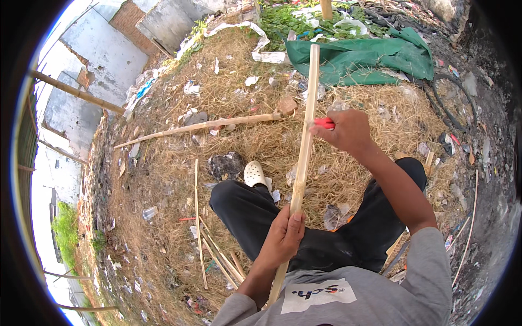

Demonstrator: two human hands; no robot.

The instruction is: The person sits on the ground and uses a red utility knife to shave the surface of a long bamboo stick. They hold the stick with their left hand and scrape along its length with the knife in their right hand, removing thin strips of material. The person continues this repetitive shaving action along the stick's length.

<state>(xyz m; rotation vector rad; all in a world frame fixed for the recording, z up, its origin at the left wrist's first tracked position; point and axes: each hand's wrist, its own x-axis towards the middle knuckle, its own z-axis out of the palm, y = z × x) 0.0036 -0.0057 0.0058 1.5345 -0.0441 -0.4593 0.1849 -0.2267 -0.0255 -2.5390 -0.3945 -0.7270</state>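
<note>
Stick [305, 149] pokes out past my left fingers [294, 224], wrapped tight round it, probably to stop wobbling; my right fingers [339, 117] squeeze a red tool [324, 123] up against it.

- pole [303, 163] ctr, runs fwd over lap [326, 251]
- L hand [284, 233] low on pole; R hand [349, 132] w/ tool [324, 124] farther up, R side
- tarp [370, 61] beyond, mostly R of pole
- 2nd pole [201, 127] on ground [157, 182], fwd-L
- thin sticks [199, 225] on ground, L of L leg [244, 212]
</note>
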